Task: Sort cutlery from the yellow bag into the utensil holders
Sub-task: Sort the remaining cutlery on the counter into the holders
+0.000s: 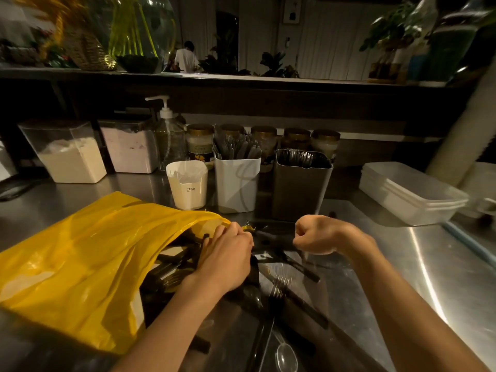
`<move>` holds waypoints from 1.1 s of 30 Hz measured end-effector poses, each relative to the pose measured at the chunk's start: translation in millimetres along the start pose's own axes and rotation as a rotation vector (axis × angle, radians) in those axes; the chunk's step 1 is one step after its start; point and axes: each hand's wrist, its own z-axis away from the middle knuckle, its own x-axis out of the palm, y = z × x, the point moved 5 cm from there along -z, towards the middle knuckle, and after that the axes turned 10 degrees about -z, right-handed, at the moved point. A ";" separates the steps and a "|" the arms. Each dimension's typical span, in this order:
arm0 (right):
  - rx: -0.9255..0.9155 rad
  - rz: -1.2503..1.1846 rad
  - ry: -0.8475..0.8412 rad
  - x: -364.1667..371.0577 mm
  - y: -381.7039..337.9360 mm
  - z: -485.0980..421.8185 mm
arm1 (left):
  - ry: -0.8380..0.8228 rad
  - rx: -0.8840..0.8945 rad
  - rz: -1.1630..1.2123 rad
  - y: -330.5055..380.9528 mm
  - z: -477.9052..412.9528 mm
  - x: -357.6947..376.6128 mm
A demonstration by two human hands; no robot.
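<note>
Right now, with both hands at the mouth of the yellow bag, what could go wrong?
The clear spoon lies loose on the counter between the forearms; an arm might sweep it away. The right hand grips black cutlery while the left hand holds the yellow bag; a hard pull might spill more. Dark pieces in dim light could be missorted.

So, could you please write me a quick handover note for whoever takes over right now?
Left hand: fingers curled at the bag mouth; what they hold is unclear.
Right hand: grips black cutlery.
Done: white holder and grey holder already hold cutlery; the cup too.
Left: more black pieces in the bag, plus a fork and a clear spoon loose on the counter.
</note>
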 end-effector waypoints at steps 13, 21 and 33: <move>-0.091 0.091 0.093 29.4 4.0 -33.8 | 0.092 0.085 -0.259 12.6 11.0 -25.8; -0.145 0.204 0.134 30.6 1.7 -38.9 | 0.258 0.042 0.010 11.1 20.6 -30.2; -0.453 -0.607 0.495 -38.1 -46.6 33.0 | 0.188 -0.332 1.079 -2.4 12.5 -16.7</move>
